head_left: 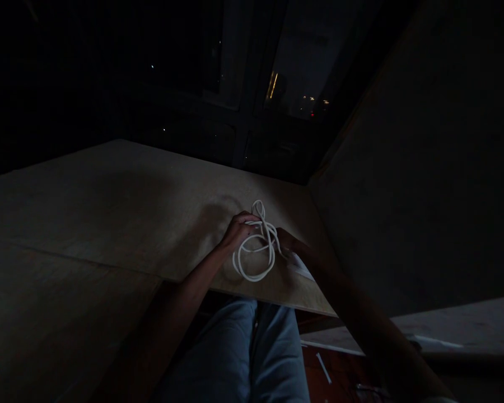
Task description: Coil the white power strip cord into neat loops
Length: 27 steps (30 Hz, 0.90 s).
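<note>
A white cord (252, 279), looped into loose coils, is held above the wooden tabletop near its front edge. My left hand (238, 226) grips the coils from the left, fingers wrapped round them. On the right side of the coils is my right hand (286, 238), dark and partly in shadow, so its fingers hardly show. A strand of the cord runs down beside that hand. Below my right forearm a flat white thing (301, 267) lies on the wood, partly covered by the arm; its kind does not show.
The pale wooden tabletop (130, 224) stretches to the left, with a seam across it. A wall (424, 196) rises on the right. Dark windows (302, 73) stand behind. Below the edge are my legs (235, 352) and a reddish floor (340, 375) with a white strip.
</note>
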Each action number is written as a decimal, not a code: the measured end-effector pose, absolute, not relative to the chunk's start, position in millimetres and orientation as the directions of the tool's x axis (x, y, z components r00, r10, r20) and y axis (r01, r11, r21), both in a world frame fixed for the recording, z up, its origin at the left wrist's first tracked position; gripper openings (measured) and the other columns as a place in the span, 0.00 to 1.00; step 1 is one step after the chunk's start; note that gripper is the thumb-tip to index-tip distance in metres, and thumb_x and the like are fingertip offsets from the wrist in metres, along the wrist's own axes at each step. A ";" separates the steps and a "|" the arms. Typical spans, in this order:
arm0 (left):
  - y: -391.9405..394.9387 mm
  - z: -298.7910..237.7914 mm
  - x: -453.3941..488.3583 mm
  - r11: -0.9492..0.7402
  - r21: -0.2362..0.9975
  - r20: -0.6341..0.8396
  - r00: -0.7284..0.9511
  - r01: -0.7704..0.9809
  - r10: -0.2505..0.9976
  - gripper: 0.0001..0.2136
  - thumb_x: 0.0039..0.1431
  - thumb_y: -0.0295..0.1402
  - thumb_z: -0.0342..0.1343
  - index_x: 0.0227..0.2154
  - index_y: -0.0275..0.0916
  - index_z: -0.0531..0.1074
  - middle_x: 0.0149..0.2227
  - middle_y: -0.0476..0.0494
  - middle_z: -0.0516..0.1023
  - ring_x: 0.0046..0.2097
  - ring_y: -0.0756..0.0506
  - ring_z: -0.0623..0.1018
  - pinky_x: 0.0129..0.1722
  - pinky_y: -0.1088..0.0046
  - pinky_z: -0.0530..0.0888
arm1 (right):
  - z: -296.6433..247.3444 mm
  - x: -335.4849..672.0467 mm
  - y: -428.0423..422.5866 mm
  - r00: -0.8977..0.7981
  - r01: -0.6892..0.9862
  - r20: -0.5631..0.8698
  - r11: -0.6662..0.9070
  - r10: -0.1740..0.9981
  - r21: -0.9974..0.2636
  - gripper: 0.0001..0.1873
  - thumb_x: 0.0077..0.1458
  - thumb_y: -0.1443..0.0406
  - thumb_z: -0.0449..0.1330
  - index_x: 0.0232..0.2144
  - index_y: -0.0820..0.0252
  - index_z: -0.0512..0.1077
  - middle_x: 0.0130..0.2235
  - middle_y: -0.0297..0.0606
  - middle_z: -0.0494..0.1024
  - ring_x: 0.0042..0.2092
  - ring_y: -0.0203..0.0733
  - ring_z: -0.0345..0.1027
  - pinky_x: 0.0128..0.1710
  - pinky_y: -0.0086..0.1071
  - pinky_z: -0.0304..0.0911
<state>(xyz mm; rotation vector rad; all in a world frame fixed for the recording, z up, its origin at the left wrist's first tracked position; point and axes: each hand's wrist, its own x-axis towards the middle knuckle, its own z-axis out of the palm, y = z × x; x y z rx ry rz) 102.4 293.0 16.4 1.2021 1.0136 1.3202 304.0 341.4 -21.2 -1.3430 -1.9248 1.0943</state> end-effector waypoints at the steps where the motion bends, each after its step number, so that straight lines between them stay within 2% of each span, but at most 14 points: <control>1: 294.9 14.0 103.0 -0.131 0.982 0.133 0.004 -0.135 0.991 0.09 0.39 0.28 0.59 0.27 0.36 0.79 0.35 0.45 0.75 0.36 0.47 0.74 0.35 0.74 0.72 | -25.2 300.8 339.1 -0.398 0.484 -0.060 0.154 0.915 -0.862 0.13 0.45 0.56 0.68 0.22 0.61 0.74 0.20 0.35 0.73 0.23 0.37 0.65 0.26 0.31 0.66; 3: 299.0 8.4 104.4 -0.185 0.978 0.179 -0.060 -0.101 0.982 0.08 0.38 0.28 0.59 0.26 0.36 0.79 0.36 0.44 0.76 0.41 0.45 0.75 0.44 0.70 0.72 | -30.7 296.0 335.5 -0.467 0.464 -0.126 0.122 0.875 -0.877 0.14 0.46 0.56 0.67 0.27 0.62 0.77 0.23 0.36 0.76 0.26 0.39 0.68 0.28 0.32 0.68; 5: 303.5 1.6 105.1 -0.202 0.977 0.195 -0.102 -0.072 0.976 0.08 0.39 0.29 0.58 0.25 0.37 0.78 0.39 0.43 0.76 0.44 0.43 0.75 0.49 0.68 0.71 | -33.2 294.0 332.9 -0.508 0.451 -0.168 0.094 0.845 -0.888 0.15 0.48 0.56 0.66 0.32 0.63 0.78 0.26 0.38 0.77 0.27 0.40 0.70 0.29 0.33 0.68; 8: 308.9 -10.1 103.2 -0.137 0.984 0.121 -0.134 -0.112 0.984 0.10 0.39 0.30 0.58 0.28 0.36 0.78 0.40 0.42 0.77 0.43 0.42 0.76 0.46 0.67 0.72 | -33.0 296.4 329.4 -0.542 0.441 -0.224 0.046 0.810 -0.896 0.19 0.47 0.54 0.67 0.35 0.64 0.77 0.28 0.40 0.77 0.26 0.39 0.69 0.28 0.33 0.68; 10: 310.5 -17.1 100.7 -0.047 0.980 0.017 -0.154 -0.195 0.988 0.12 0.37 0.29 0.58 0.30 0.36 0.78 0.37 0.42 0.78 0.41 0.43 0.77 0.42 0.69 0.73 | -31.8 300.7 326.6 -0.578 0.395 -0.303 -0.065 0.758 -0.916 0.22 0.47 0.51 0.66 0.37 0.64 0.76 0.29 0.41 0.78 0.27 0.39 0.69 0.28 0.33 0.69; 12: 310.4 -22.4 98.0 0.047 0.954 -0.099 -0.163 -0.296 0.982 0.14 0.37 0.27 0.57 0.31 0.35 0.78 0.34 0.44 0.78 0.37 0.44 0.77 0.39 0.71 0.73 | -29.9 306.0 322.5 -0.624 0.292 -0.350 -0.207 0.699 -0.934 0.26 0.51 0.46 0.63 0.38 0.63 0.75 0.33 0.43 0.79 0.29 0.40 0.71 0.31 0.34 0.70; 14: 309.8 -26.6 95.8 0.110 0.923 -0.182 -0.165 -0.367 0.969 0.14 0.36 0.25 0.56 0.32 0.34 0.77 0.32 0.44 0.78 0.36 0.46 0.77 0.38 0.73 0.73 | -27.0 311.8 316.4 -0.655 0.176 -0.327 -0.283 0.682 -0.943 0.30 0.55 0.41 0.56 0.39 0.63 0.75 0.37 0.46 0.79 0.33 0.42 0.72 0.36 0.36 0.70; 16: 309.6 -31.1 94.2 0.143 0.906 -0.226 -0.169 -0.397 0.959 0.14 0.37 0.24 0.55 0.32 0.34 0.76 0.31 0.44 0.78 0.35 0.47 0.78 0.38 0.74 0.74 | -23.9 317.2 309.0 -0.644 0.098 -0.251 -0.248 0.722 -0.964 0.31 0.55 0.41 0.56 0.42 0.63 0.73 0.41 0.46 0.78 0.38 0.43 0.73 0.41 0.37 0.70; 18: 310.2 -36.8 93.2 0.165 0.902 -0.253 -0.178 -0.399 0.951 0.13 0.38 0.25 0.55 0.32 0.34 0.75 0.32 0.44 0.79 0.35 0.47 0.78 0.37 0.73 0.74 | -22.6 321.4 301.9 -0.617 0.082 -0.180 -0.166 0.766 -0.983 0.33 0.48 0.47 0.65 0.51 0.60 0.70 0.43 0.44 0.78 0.40 0.43 0.73 0.43 0.37 0.69; 20: 311.1 -43.4 93.0 0.185 0.899 -0.276 -0.187 -0.397 0.943 0.13 0.39 0.25 0.55 0.32 0.35 0.75 0.32 0.43 0.79 0.33 0.46 0.78 0.35 0.73 0.74 | -25.4 323.0 297.6 -0.592 0.090 -0.133 -0.099 0.795 -0.991 0.46 0.38 0.57 0.73 0.59 0.55 0.62 0.42 0.38 0.77 0.39 0.41 0.73 0.43 0.36 0.68; 21: 311.4 -46.7 93.3 0.188 0.898 -0.281 -0.191 -0.397 0.941 0.13 0.39 0.25 0.55 0.32 0.35 0.74 0.32 0.44 0.79 0.33 0.46 0.77 0.34 0.73 0.74 | -28.2 322.6 296.7 -0.572 0.092 -0.110 -0.070 0.813 -0.993 0.50 0.34 0.61 0.74 0.60 0.53 0.61 0.42 0.36 0.77 0.39 0.41 0.72 0.43 0.35 0.68; 23: 311.8 -52.3 94.5 0.189 0.898 -0.283 -0.194 -0.398 0.939 0.13 0.39 0.25 0.54 0.32 0.36 0.75 0.32 0.45 0.79 0.33 0.47 0.77 0.33 0.75 0.73 | -35.4 320.4 296.9 -0.504 0.094 -0.041 0.008 0.863 -0.996 0.44 0.35 0.61 0.74 0.55 0.55 0.65 0.41 0.36 0.76 0.41 0.41 0.72 0.46 0.35 0.67; 25: 311.6 -56.0 96.0 0.195 0.896 -0.288 -0.187 -0.398 0.939 0.14 0.38 0.24 0.54 0.32 0.36 0.75 0.32 0.45 0.79 0.33 0.47 0.77 0.31 0.76 0.73 | -41.1 318.0 297.7 -0.423 0.142 0.039 0.109 0.905 -0.984 0.31 0.40 0.57 0.72 0.47 0.59 0.70 0.43 0.40 0.76 0.44 0.43 0.71 0.49 0.36 0.66; 27: 310.6 -57.6 96.7 0.208 0.894 -0.295 -0.172 -0.398 0.940 0.14 0.37 0.24 0.54 0.31 0.35 0.75 0.31 0.44 0.79 0.32 0.47 0.77 0.29 0.76 0.72 | -42.5 317.2 297.0 -0.364 0.226 0.107 0.199 0.925 -0.954 0.25 0.45 0.53 0.69 0.43 0.61 0.73 0.45 0.43 0.76 0.47 0.45 0.70 0.51 0.38 0.65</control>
